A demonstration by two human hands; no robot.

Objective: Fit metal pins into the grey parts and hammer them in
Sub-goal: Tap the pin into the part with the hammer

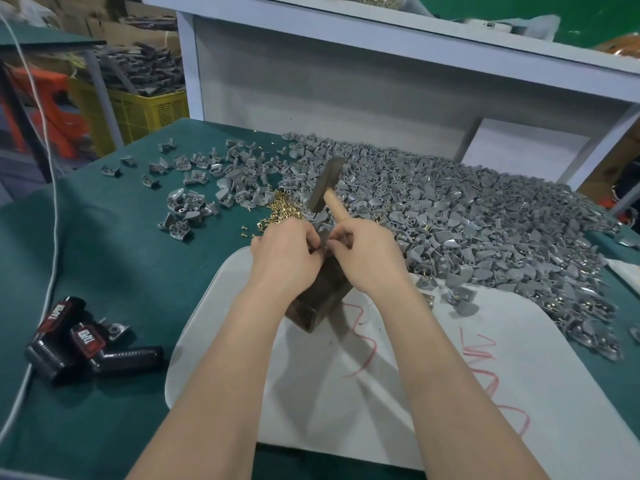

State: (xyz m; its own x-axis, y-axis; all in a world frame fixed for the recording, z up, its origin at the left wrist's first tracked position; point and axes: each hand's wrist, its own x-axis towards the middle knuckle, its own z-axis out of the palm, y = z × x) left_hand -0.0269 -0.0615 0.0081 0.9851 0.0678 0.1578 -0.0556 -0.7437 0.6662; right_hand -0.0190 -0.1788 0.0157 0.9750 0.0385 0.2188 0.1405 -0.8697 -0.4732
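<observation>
While scattered grey parts (183,209) and a heap of brass pins (282,206) lie just beyond it, the left hand (282,251) curls its fingertips onto a grey part (323,239) at the top of the dark block (325,299). Whether a pin is seated there is hidden. Meeting it from the other side, the right hand (367,252) pinches at the same spot while gripping the hammer (327,188) — handle slanting up and away, head above and beyond the part. The coming blow must travel down and back toward both sets of fingers.
</observation>
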